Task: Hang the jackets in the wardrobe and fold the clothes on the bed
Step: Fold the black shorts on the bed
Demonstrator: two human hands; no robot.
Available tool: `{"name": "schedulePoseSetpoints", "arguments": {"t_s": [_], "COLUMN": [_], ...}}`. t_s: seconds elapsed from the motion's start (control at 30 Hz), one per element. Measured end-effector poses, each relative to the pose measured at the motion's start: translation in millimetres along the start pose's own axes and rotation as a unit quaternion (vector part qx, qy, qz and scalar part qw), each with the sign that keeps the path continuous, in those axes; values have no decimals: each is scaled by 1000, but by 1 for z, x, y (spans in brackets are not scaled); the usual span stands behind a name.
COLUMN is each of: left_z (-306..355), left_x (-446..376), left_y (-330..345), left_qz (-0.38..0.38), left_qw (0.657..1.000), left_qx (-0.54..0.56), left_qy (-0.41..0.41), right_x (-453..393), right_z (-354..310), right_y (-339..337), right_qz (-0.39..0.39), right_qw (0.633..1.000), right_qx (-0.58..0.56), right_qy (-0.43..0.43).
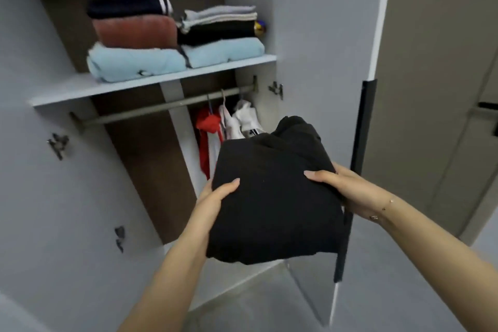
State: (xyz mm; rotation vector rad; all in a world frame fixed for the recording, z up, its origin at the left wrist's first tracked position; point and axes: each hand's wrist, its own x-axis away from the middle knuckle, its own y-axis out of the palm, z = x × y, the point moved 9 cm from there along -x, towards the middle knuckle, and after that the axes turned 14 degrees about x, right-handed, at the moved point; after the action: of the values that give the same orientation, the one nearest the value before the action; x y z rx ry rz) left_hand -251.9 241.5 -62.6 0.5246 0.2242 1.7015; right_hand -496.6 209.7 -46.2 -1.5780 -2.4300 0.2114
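Note:
I hold a folded black garment [275, 197] in front of the open wardrobe, below its shelf [64, 91]. My left hand [215, 197] grips its left edge with the thumb on top. My right hand [339, 186] grips its right edge the same way. Under the shelf runs a hanging rail [151, 109]; a red jacket [207, 127] and white jackets [242, 118] hang at its right end, partly hidden by the black garment.
On the shelf lie folded clothes: light blue pieces [134, 62] at the bottom, a pink one [134, 32] and a dark one [129, 4] above, a grey and black stack [218, 24] to the right. The right door [323, 62] stands open with a black handle [361, 143]. The left door [35, 170] is open too.

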Motion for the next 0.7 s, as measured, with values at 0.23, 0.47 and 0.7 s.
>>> {"name": "schedulePoseSetpoints", "arguments": {"t_s": [0.23, 0.47, 0.7], "left_z": [170, 365, 529], "left_x": [-55, -81, -142], "left_y": [17, 34, 20], "left_qz": [28, 61, 101], "left_qw": [988, 954, 949], "left_qx": [-26, -88, -134], "left_qy": [152, 282, 268], "right_x": [-117, -216, -332], "right_z": [-149, -319, -484], "right_y": [-14, -8, 11], "right_qz": [-22, -100, -57], "right_qw": [992, 971, 958], "right_qx": [-35, -72, -52], "right_qy": [-122, -204, -277]}}
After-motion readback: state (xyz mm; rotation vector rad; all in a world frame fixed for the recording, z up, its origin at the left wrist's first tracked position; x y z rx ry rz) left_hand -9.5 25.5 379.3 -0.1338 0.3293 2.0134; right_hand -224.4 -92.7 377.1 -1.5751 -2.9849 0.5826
